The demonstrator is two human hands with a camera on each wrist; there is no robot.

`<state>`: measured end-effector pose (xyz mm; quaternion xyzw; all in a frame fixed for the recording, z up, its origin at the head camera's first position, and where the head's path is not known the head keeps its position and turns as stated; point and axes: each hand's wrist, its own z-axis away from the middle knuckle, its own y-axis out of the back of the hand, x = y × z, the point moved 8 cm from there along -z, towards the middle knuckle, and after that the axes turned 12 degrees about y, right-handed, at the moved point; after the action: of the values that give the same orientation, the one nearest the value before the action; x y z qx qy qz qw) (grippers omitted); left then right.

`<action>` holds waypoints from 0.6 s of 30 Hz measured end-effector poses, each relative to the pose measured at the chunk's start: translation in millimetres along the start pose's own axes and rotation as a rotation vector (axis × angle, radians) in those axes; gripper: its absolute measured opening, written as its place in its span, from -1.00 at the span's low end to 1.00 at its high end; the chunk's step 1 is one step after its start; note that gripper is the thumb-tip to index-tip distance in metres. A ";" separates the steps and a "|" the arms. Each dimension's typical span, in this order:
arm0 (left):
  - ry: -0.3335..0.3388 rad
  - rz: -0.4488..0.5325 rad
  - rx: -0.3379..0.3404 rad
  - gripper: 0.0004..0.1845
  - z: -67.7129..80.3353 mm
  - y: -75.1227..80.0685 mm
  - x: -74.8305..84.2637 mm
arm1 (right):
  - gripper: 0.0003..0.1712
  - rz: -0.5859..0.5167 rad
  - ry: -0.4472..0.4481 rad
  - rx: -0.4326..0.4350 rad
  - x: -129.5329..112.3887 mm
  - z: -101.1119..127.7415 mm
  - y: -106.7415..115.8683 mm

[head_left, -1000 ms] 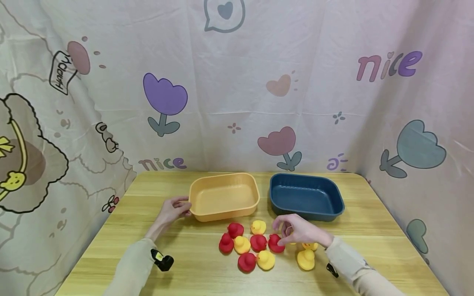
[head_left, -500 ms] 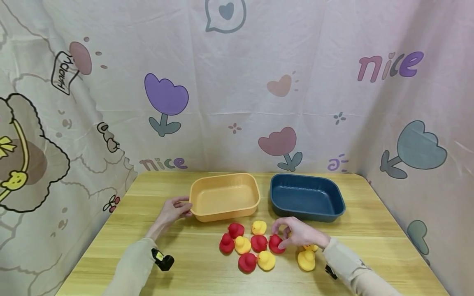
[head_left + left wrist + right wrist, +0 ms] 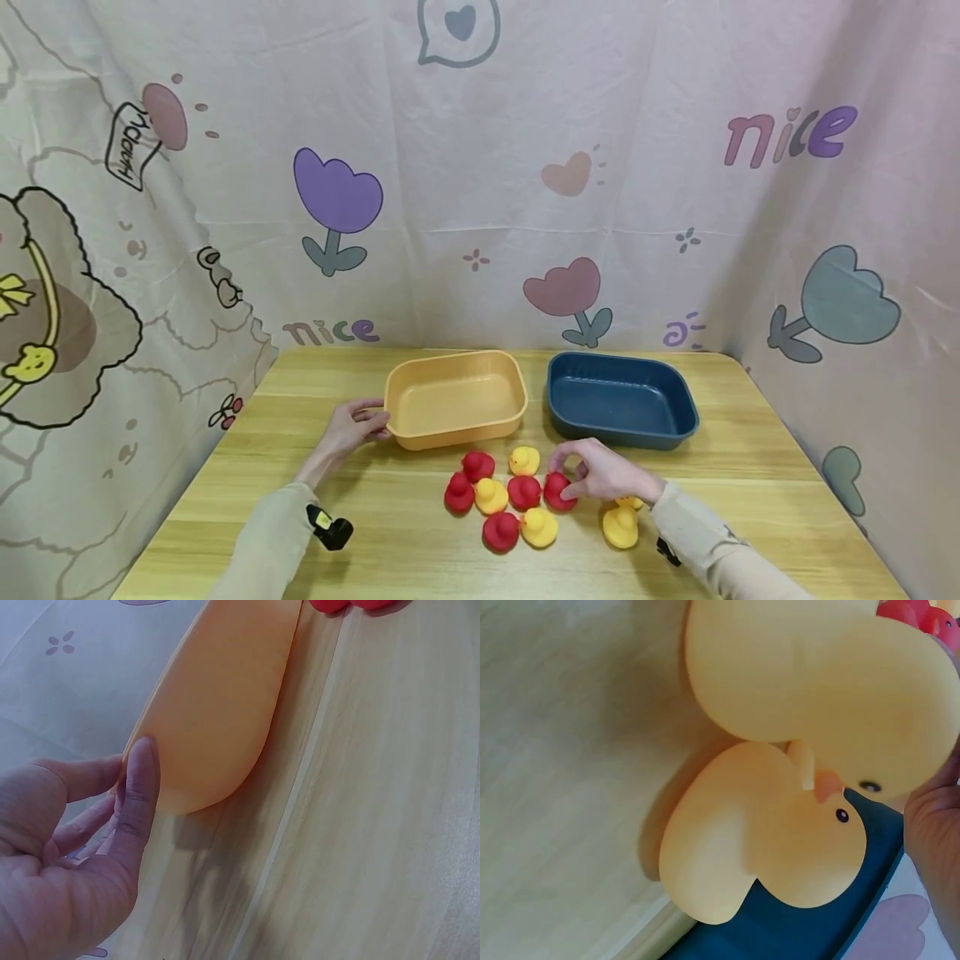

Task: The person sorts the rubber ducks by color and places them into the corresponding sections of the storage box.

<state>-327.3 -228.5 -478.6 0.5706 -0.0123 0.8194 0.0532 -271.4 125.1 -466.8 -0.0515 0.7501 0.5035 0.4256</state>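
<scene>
My left hand (image 3: 356, 427) pinches the left end of a yellow-orange tray (image 3: 512, 421). In the left wrist view, the thumb of that hand (image 3: 82, 855) presses the outer wall of the tray (image 3: 225, 697), with the other fingers behind the rim. To the right, my right hand (image 3: 603, 468) curls thumb and forefinger round a red rubber duck (image 3: 556, 486) on the table. Yellow rubber ducks (image 3: 712, 832) fill much of the right wrist view; only the edge of the right hand (image 3: 934, 821) shows there, and its fingertips are hidden.
A dark blue tray (image 3: 622, 400) stands right of the yellow-orange one. Several red and yellow ducks, among them a red duck (image 3: 501, 532) and a yellow duck (image 3: 539, 527), lie in front of the trays. More yellow ducks (image 3: 620, 527) sit beneath the right wrist. Printed cloth (image 3: 465, 167) hangs behind.
My right hand has shifted slightly left and drawn its thumb and forefinger in on the red rubber duck. The left hand stays on the tray.
</scene>
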 end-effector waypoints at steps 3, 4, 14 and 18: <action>-0.002 -0.002 -0.007 -0.43 0.2 -0.7 0.2 | -0.69 -0.017 0.004 0.031 -1.3 0.1 3.8; 0.000 0.004 -0.008 -0.43 0.2 -0.7 0.0 | -0.69 -0.023 0.015 0.043 -2.5 -0.4 5.0; -0.015 -0.016 0.018 -0.42 -2.9 -0.2 -5.5 | -0.69 0.005 0.104 0.111 -17.9 -11.6 21.7; -0.059 -0.036 0.016 -0.37 -4.2 0.8 -6.7 | -0.69 0.025 0.102 0.142 -22.1 -16.9 32.0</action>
<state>-329.0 -229.5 -486.3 0.5951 0.0027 0.8012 0.0628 -283.5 119.4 -426.5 -0.0377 0.8052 0.4510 0.3831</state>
